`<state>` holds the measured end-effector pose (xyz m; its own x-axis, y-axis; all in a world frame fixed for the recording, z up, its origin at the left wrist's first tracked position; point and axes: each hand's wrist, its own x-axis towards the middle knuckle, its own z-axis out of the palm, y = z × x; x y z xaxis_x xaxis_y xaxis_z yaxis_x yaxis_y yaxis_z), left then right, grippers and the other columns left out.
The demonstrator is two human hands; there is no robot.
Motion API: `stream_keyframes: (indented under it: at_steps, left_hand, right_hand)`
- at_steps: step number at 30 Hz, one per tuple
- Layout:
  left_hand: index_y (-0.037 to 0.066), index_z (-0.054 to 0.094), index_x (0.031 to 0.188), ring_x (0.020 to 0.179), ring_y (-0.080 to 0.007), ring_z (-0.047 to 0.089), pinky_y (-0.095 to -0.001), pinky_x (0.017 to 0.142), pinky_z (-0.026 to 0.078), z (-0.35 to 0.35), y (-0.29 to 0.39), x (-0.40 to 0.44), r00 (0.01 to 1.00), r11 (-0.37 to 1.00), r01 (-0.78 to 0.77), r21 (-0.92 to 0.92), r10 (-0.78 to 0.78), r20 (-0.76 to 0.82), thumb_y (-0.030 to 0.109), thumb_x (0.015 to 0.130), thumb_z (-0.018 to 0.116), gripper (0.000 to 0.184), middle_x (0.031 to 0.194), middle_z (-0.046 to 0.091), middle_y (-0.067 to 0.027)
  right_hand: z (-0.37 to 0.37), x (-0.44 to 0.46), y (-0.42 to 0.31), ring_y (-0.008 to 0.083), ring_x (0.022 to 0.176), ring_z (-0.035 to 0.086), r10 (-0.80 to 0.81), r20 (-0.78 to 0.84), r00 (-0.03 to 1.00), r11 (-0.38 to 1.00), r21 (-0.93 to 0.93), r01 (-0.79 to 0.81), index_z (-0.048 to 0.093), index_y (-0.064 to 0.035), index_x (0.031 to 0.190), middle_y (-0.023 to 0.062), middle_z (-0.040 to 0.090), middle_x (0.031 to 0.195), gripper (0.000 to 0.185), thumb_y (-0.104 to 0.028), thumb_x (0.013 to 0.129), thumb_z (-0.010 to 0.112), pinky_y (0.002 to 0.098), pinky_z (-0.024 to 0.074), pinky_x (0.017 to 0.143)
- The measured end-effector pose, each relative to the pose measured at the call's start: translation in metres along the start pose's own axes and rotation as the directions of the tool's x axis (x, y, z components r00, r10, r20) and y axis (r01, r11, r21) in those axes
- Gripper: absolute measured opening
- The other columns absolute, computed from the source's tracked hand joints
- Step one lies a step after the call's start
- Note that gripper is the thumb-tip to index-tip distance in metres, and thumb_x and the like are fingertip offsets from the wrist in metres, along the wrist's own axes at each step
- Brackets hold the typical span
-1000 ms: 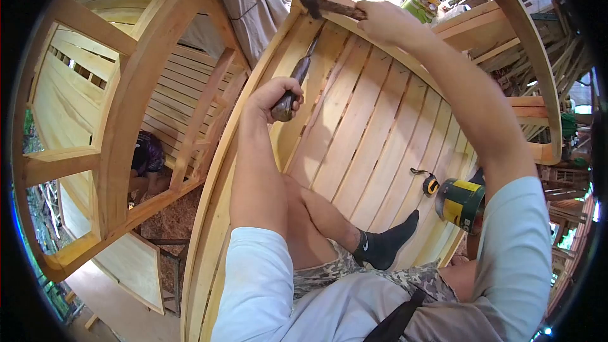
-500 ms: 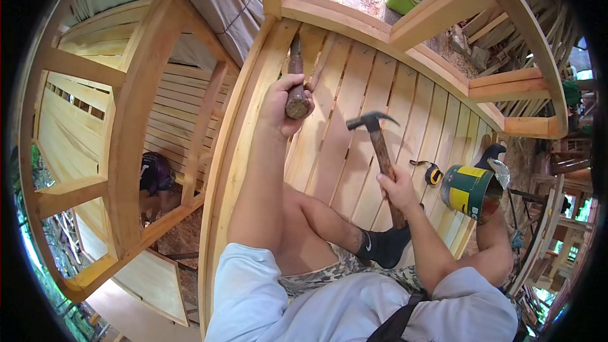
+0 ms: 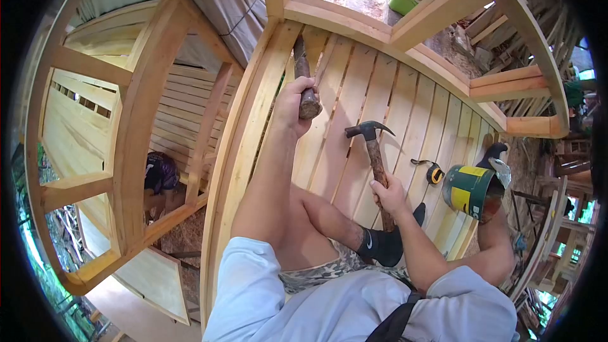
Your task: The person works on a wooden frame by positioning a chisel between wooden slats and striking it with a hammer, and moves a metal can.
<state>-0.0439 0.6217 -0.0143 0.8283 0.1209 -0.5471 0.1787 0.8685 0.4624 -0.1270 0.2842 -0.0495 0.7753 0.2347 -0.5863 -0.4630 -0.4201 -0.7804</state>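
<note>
My left hand point(image 3: 292, 106) is closed round the handle of a chisel point(image 3: 303, 63). Its blade points away from me, with the tip at the slats near the far left corner of the slatted wooden panel point(image 3: 354, 98). The butt of the handle faces me. In my right hand point(image 3: 391, 196) is a claw hammer point(image 3: 376, 155), gripped partway along its worn wooden handle. The dark hammer head is up, apart from the chisel, to its right and nearer to me.
A tape measure point(image 3: 434, 173) lies on the slats beside a green and yellow can point(image 3: 467, 190). Wooden frame rails point(image 3: 354, 22) border the panel. Another person point(image 3: 159, 174) crouches beyond the left frame point(image 3: 130, 120). Scrap wood point(image 3: 538, 31) is heaped at the right.
My left hand and the chisel have shifted slightly right in view. My right hand with the hammer has moved a little left and nearer to me.
</note>
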Motion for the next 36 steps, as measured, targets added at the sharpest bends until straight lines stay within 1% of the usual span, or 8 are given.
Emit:
stream_keyframes:
  at_steps: [3,6,7,10,18,23,32,36]
  left_hand:
    - [0.004,0.054,0.091,0.056,-0.0114,0.059,-0.027,0.048,0.051,0.002,-0.003,-0.002,0.999,0.999,-0.041,0.003,0.041,0.0,0.014,0.087,0.063,0.014,0.077,0.06,-0.0059]
    - [0.004,0.054,0.091,0.057,-0.0115,0.058,-0.027,0.048,0.049,-0.001,-0.01,0.003,0.995,0.996,-0.084,0.033,0.082,0.054,0.014,0.087,0.063,0.014,0.077,0.06,-0.0054]
    - [0.004,0.054,0.091,0.057,-0.0115,0.058,-0.027,0.048,0.049,-0.001,-0.009,0.002,0.995,0.996,-0.082,0.036,0.08,0.056,0.014,0.087,0.063,0.014,0.077,0.06,-0.0054]
    - [0.005,0.054,0.092,0.057,-0.012,0.058,-0.027,0.048,0.047,0.005,-0.005,-0.003,0.996,0.995,-0.079,0.055,0.077,0.033,0.014,0.087,0.062,0.013,0.077,0.06,-0.0056]
    - [0.005,0.056,0.09,0.058,-0.0121,0.058,-0.0292,0.05,0.048,0.005,-0.012,0.0,0.994,0.991,-0.11,0.082,0.111,-0.014,0.015,0.087,0.062,0.012,0.074,0.059,-0.0041]
    - [0.005,0.057,0.09,0.058,-0.012,0.058,-0.0288,0.05,0.049,0.001,-0.014,0.002,0.992,0.987,-0.125,0.103,0.126,-0.006,0.015,0.088,0.061,0.011,0.073,0.06,-0.0039]
    - [0.005,0.056,0.091,0.059,-0.0118,0.06,-0.0288,0.049,0.049,0.002,-0.01,0.0,0.996,0.995,-0.078,0.067,0.081,-0.038,0.016,0.087,0.062,0.013,0.075,0.061,-0.0042]
    - [0.005,0.055,0.091,0.058,-0.0125,0.06,-0.0291,0.048,0.049,-0.002,-0.008,0.0,0.996,0.993,-0.083,0.079,0.081,0.028,0.016,0.087,0.063,0.014,0.075,0.061,-0.005]
  right_hand:
    - [-0.002,0.007,-0.023,0.009,0.056,0.053,0.009,0.024,1.0,0.999,-0.049,-0.008,0.059,-0.0031,0.094,-0.0003,0.053,0.068,0.014,-0.014,0.088,0.066,0.0264,0.0438,0.051]
    - [0.002,0.03,-0.077,0.0085,0.066,0.051,-0.426,-0.021,0.904,0.876,-0.26,0.407,0.059,-0.0016,0.098,0.0008,0.053,0.073,0.015,-0.013,0.088,0.062,0.0265,0.0438,0.06]
    - [0.019,0.028,-0.13,0.0088,0.064,0.051,-0.504,-0.014,0.864,0.863,-0.051,0.503,0.058,-0.0026,0.104,0.0001,0.051,0.074,0.019,-0.017,0.092,0.061,0.0262,0.0431,0.059]
    - [0.033,0.052,-0.137,0.0082,0.064,0.051,-0.186,0.016,0.982,0.979,0.089,0.183,0.056,-0.0027,0.108,-0.0012,0.049,0.072,0.025,-0.024,0.096,0.061,0.0256,0.0423,0.058]
    - [0.056,0.136,-0.148,0.0186,0.066,0.051,-0.471,-0.047,0.881,0.849,-0.297,0.438,0.059,0.0018,0.093,0.0081,0.054,0.069,0.043,-0.041,0.099,0.056,0.0373,0.0437,0.063]
    - [0.058,0.154,-0.15,0.0213,0.067,0.054,-0.362,-0.032,0.932,0.85,-0.421,0.316,0.059,0.0034,0.092,0.0105,0.055,0.07,0.046,-0.042,0.099,0.056,0.0388,0.0444,0.064]
    - [0.062,0.13,-0.126,0.0242,0.071,0.059,-0.61,-0.047,0.791,0.786,0.092,0.611,0.058,0.0048,0.109,0.0145,0.059,0.073,0.045,-0.039,0.099,0.053,0.0397,0.0479,0.069]
    - [0.054,0.163,-0.137,0.0245,0.071,0.059,-0.433,0.041,0.9,0.796,-0.45,0.403,0.06,0.0042,0.099,0.0172,0.061,0.075,0.043,-0.038,0.1,0.052,0.0405,0.0473,0.069]
